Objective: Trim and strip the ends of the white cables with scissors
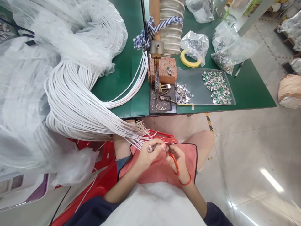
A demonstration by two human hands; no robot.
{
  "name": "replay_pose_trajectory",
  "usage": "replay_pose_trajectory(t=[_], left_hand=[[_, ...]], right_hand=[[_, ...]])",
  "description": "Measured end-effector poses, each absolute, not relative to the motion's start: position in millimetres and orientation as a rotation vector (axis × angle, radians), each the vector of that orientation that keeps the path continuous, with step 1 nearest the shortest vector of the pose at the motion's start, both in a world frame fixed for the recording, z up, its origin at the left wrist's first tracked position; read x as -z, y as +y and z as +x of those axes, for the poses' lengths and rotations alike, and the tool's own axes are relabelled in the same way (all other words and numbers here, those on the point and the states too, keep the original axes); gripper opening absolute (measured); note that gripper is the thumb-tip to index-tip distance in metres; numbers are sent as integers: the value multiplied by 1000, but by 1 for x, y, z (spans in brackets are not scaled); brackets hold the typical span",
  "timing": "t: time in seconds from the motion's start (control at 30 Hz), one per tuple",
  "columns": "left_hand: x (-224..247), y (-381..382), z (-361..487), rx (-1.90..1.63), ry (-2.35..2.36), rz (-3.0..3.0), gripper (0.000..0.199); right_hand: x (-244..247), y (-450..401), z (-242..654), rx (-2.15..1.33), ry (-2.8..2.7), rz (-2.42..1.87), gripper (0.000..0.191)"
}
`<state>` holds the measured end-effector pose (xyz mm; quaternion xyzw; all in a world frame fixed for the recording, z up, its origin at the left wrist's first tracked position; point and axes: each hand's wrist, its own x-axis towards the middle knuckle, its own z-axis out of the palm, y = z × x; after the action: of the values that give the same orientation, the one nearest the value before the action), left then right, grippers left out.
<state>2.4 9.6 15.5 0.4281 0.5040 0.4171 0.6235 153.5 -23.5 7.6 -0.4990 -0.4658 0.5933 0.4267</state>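
Above my lap, my left hand point(150, 152) is closed in a pinch on the end of a white cable, with more cable ends around its fingers. My right hand point(177, 158) is closed round a pair of scissors point(175, 164) with orange-red handles; its dark blades point up beside the left fingertips. Both hands nearly touch each other. A thick bundle of white cables point(77, 100) runs from the left, its loose ends fanning out just above my left hand. A pink cloth point(152, 169) lies over my lap beneath the hands.
On the green table point(254, 91) stand a soldering fixture point(156, 75), a brick point(170, 70), a clear tray point(198, 91) of small connectors, yellow tape point(190, 64) and plastic bags point(223, 59). Plastic-wrapped cables point(28, 103) fill the left. A red stool point(98, 188) is below.
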Motion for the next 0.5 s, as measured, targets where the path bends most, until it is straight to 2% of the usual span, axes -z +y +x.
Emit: replay_pose_trajectory(t=[0.5], left_hand=[[-16,5,3,-924,1190,1084,16]], right_hand=[[-9,-20,152,-1492,-1215,-1294,19]])
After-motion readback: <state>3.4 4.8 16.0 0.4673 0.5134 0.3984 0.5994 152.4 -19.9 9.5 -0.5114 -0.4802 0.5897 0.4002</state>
